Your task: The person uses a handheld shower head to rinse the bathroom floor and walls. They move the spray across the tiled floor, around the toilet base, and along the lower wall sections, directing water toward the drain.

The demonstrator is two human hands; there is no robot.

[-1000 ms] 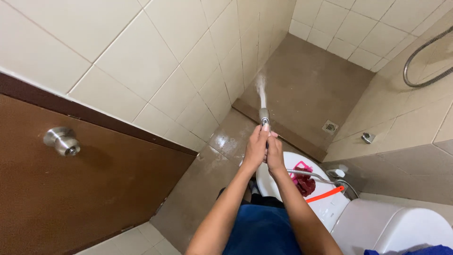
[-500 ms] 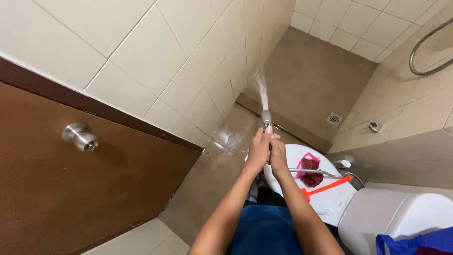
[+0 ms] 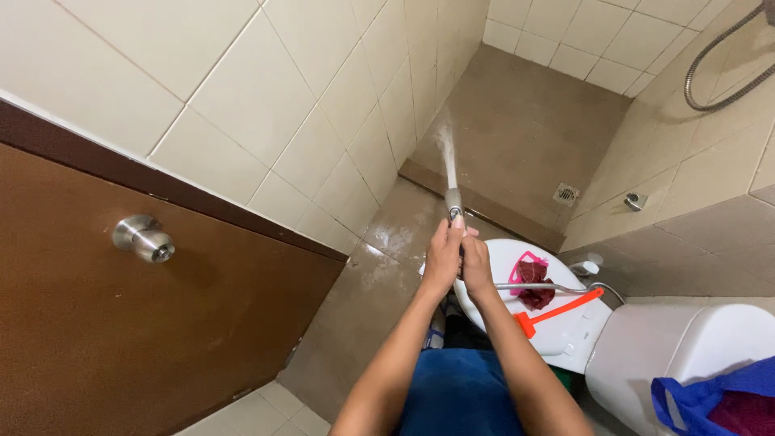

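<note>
Two hands, left hand (image 3: 441, 257) and right hand (image 3: 475, 265), wrap their fingers tightly around a silver metal spray nozzle (image 3: 454, 202) above the white toilet lid (image 3: 565, 335), best kept steady and low toward the wet brown floor (image 3: 517, 145).

Both forearms bare, no sleeves, no rings on left hand (image 3: 442, 258) or right hand (image 3: 475, 266); blue garment below them.

Beside the white toilet (image 3: 565, 323) — a brown door (image 3: 121, 323) with silver knob (image 3: 144, 238); on its lid, an orange-handled brush (image 3: 557, 313) and dark-red cloth (image 3: 534, 284).
</note>
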